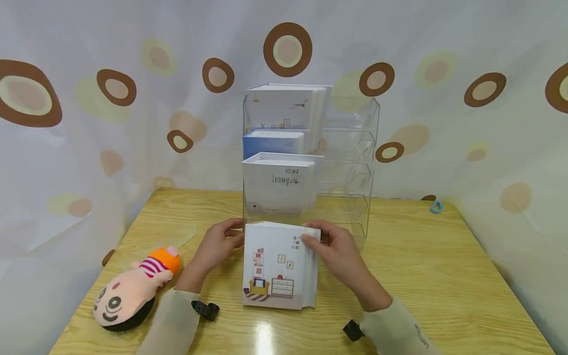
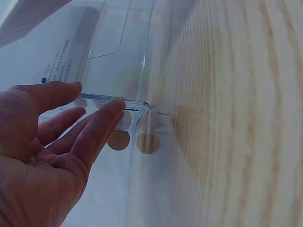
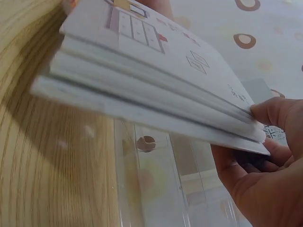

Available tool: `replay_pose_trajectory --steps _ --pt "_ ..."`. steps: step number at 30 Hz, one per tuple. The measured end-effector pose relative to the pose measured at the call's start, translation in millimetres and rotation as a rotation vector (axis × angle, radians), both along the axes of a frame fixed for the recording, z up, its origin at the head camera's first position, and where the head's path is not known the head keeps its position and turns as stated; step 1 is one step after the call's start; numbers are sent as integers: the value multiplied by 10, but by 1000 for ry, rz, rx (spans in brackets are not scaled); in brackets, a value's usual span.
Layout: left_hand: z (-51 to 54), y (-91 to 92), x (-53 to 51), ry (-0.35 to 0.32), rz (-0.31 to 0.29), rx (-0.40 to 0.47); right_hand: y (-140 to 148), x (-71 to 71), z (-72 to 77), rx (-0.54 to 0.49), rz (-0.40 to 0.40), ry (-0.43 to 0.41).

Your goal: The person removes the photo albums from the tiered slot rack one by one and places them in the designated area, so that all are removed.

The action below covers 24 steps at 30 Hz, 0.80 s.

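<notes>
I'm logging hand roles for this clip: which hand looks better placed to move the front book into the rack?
Probably the right hand: it pinches the front book near its upper right corner. The left hand is at the left of the clear rack, holding no book.

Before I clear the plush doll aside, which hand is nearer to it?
Left. The left hand is right of the plush doll, beside the clear rack; the right hand is farther right, gripping the front book.
</notes>
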<state>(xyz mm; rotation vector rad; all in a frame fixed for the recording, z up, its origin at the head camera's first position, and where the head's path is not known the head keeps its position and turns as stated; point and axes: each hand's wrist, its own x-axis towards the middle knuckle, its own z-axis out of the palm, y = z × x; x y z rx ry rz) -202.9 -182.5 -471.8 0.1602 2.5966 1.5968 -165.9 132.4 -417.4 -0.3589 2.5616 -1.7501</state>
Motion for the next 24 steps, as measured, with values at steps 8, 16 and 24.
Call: replay_pose_trajectory --steps 8,16,24 --pt "12 -5 -1 14 3 -35 -23 -35 -99 55 52 -14" --pt "-1 -21 25 7 -1 -42 -70 -9 -158 178 69 5" --pt "-9 -18 19 43 -9 -62 -98 -48 -270 247 191 45"
